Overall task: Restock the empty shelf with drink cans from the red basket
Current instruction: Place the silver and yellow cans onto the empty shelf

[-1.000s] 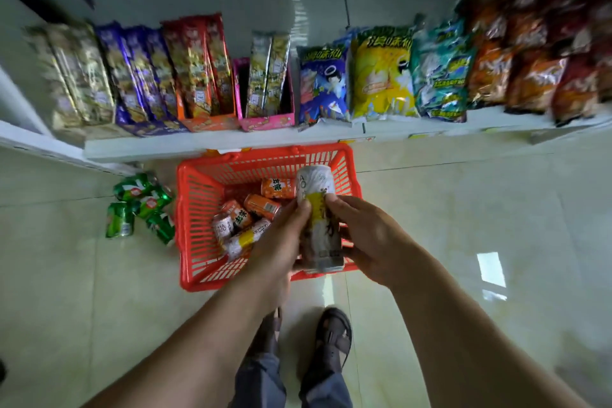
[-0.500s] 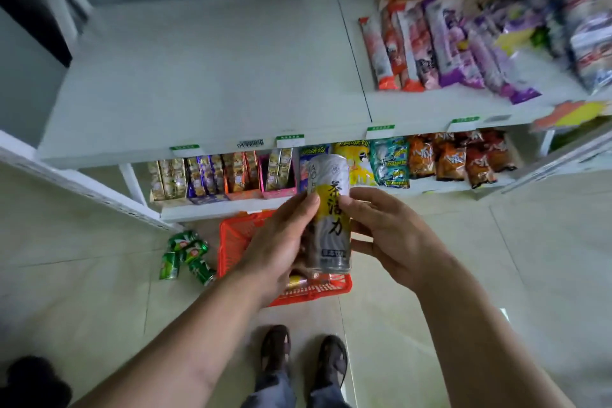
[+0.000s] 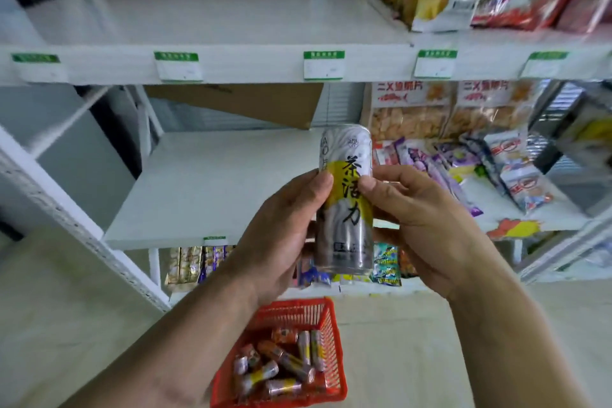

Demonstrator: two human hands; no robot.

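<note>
Single head-worn wide-angle view, facing forward and down, close to white metal shelves (image 3: 212, 182); red plastic basket (image 3: 334, 341) at 6 o'clock.

Silver-yellow can (image 3: 344, 205) upright, held before bare shelf (image 3: 212, 185).

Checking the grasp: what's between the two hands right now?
Head view: the upright silver-and-yellow can, gripped by the left hand and the right hand, above the red basket.
</note>
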